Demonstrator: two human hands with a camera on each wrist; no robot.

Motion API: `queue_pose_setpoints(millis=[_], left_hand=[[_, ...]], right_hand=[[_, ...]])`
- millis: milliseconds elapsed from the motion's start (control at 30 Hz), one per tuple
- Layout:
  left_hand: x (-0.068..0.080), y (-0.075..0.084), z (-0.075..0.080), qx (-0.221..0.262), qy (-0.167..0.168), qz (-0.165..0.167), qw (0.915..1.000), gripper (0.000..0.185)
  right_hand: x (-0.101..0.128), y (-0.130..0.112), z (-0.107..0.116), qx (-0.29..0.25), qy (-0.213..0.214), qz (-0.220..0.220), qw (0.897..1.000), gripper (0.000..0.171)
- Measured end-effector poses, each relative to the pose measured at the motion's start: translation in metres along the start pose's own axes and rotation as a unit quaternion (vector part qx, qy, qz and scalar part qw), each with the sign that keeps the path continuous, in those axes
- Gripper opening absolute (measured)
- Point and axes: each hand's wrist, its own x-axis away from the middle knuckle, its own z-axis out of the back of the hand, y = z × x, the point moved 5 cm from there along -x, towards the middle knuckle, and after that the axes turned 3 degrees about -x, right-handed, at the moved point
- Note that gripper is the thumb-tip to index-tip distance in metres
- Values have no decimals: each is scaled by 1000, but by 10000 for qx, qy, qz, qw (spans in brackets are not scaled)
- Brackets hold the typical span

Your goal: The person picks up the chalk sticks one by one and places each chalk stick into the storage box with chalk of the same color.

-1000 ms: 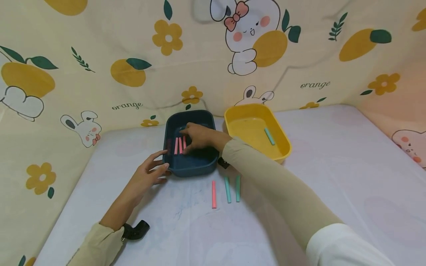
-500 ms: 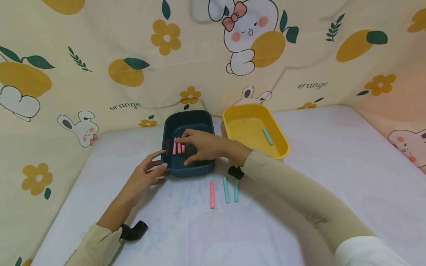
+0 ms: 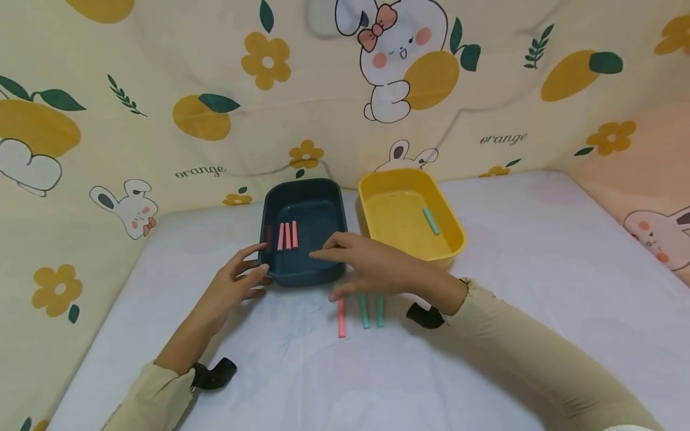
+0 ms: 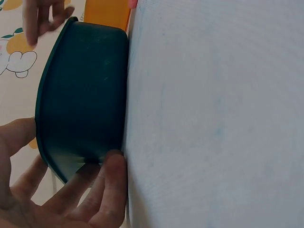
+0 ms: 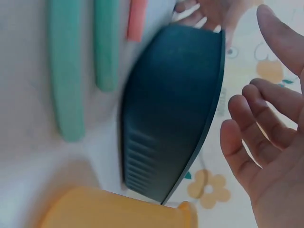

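Three pink chalk sticks (image 3: 288,236) lie side by side in the dark blue tub (image 3: 320,212). My left hand (image 3: 232,284) rests its relaxed, spread fingers against the tub's left wall and front corner; in the left wrist view its fingertips touch the outer wall (image 4: 88,95). My right hand (image 3: 377,263) hovers above the tub's front right corner, fingers loosely extended, holding nothing. Below it on the cloth lie one pink chalk stick (image 3: 341,320) and two teal chalk sticks (image 3: 365,314), their far ends hidden by the hand in the head view.
A yellow tub (image 3: 385,218) stands right of the dark one, with one teal chalk stick (image 3: 431,221) inside. A printed cloth backdrop (image 3: 323,72) rises behind both tubs. Black wrist-worn devices (image 3: 215,374) stick out at both wrists over the white tablecloth (image 3: 269,383).
My right hand has let go of the third pink chalk stick beside the other two and moved right and toward me, out of the dark tub. My left hand keeps its place.
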Motion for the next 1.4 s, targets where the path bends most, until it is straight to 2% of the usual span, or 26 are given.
queue_pose_setpoints(millis=[133, 300, 467, 633, 833, 1100, 1267, 1400], left_hand=[[1, -3, -1, -9, -49, 38, 10000, 60], [1, -3, -2, 25, -61, -24, 10000, 62], [-1, -1, 1, 23, -53, -125, 9999, 64], [-2, -2, 1, 0, -48, -140, 9999, 65], [-1, -3, 2, 58, -22, -118, 9999, 63], [-2, -3, 1, 75, -10, -90, 9999, 64], [-4, -3, 1, 31, -21, -62, 10000, 64], [-4, -3, 1, -9, -5, -41, 10000, 62]], right_hand=[[20, -9, -9, 178, 51, 213, 9996, 72], [33, -11, -14, 229, 30, -81, 9997, 73], [32, -7, -18, 465, 248, -228, 9984, 73], [29, -6, -28, 645, 295, -276, 9971, 71], [29, -5, -36, 826, 190, -528, 9950, 75], [30, -3, -41, 1383, 18, -685, 9880, 74], [30, -1, -45, 1458, -193, -861, 9854, 75], [30, -3, -48, 1482, -238, -786, 9855, 73]])
